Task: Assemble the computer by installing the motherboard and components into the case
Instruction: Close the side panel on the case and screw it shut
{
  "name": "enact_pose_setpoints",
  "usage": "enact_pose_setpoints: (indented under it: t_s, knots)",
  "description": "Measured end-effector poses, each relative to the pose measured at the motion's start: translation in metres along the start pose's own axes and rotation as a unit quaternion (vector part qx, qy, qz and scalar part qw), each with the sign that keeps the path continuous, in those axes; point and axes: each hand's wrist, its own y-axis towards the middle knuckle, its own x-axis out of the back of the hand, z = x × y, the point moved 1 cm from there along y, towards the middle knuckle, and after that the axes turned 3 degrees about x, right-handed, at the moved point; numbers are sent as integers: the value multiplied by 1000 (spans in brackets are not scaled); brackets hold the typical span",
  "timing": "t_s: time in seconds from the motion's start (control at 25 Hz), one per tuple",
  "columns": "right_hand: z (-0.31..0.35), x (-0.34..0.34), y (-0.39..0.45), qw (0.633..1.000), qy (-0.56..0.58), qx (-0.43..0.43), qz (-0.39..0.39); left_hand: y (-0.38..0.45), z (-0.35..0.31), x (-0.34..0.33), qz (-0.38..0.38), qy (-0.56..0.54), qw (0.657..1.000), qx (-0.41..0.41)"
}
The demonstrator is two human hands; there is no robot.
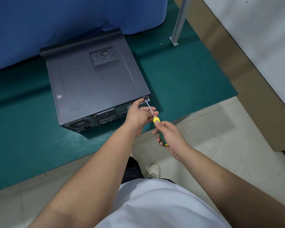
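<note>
Case (95, 79) lies flat on green mat (179, 76) w/ side panel closed, so internals prob. already in; right hand (169, 135) grips screwdriver (155, 120) handle, left hand (138, 112) pinches shaft at near-right rear corner screw, remaining screws not discernible.

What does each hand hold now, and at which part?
The right hand grips the screwdriver by its green-yellow handle. The left hand pinches its metal shaft, near the rear corner of the computer case.
</note>
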Motion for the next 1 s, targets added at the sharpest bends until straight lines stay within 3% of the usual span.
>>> enact_pose_setpoints:
  t_s: [0.08,0.12,0.2,0.32,0.4,0.48,0.56,0.6,0.68,0.76,0.84,0.88,0.92,1.0]
  knots:
    - [-4,-4,1,984,-134,99,-70,0,-1,0,-15,13,1000,1]
    - [-6,-6,3,978,-143,115,-95,1,-2,-1,-24,17,1000,3]
    - [-4,-6,8,993,-41,60,-88,3,-1,-1,-39,25,999,0]
    - [1,1,9,987,133,-89,14,4,1,0,-64,47,997,-11]
    - [1,4,9,985,142,-95,35,5,2,-1,-78,48,996,-13]
    - [-1,2,10,999,-31,18,-6,5,1,-3,-83,43,996,-13]
    - [-3,1,11,954,-249,139,-92,6,1,-4,-87,45,995,-12]
    - [-3,-1,12,934,-288,168,-126,6,2,-4,-89,46,995,-12]
    - [-3,-4,13,953,-224,154,-134,5,2,-4,-86,42,995,-11]
    - [-1,-5,13,994,-52,53,-77,5,3,-3,-81,30,996,-14]
    - [5,-2,12,989,127,-71,25,5,5,-3,-69,11,998,-10]
    - [8,-1,11,980,165,-99,54,4,5,-4,-59,-2,998,-4]
    - [9,-1,11,982,153,-93,59,4,5,-4,-50,-14,999,0]
    - [8,-5,12,1000,-8,7,11,4,4,-4,-47,-16,999,-1]
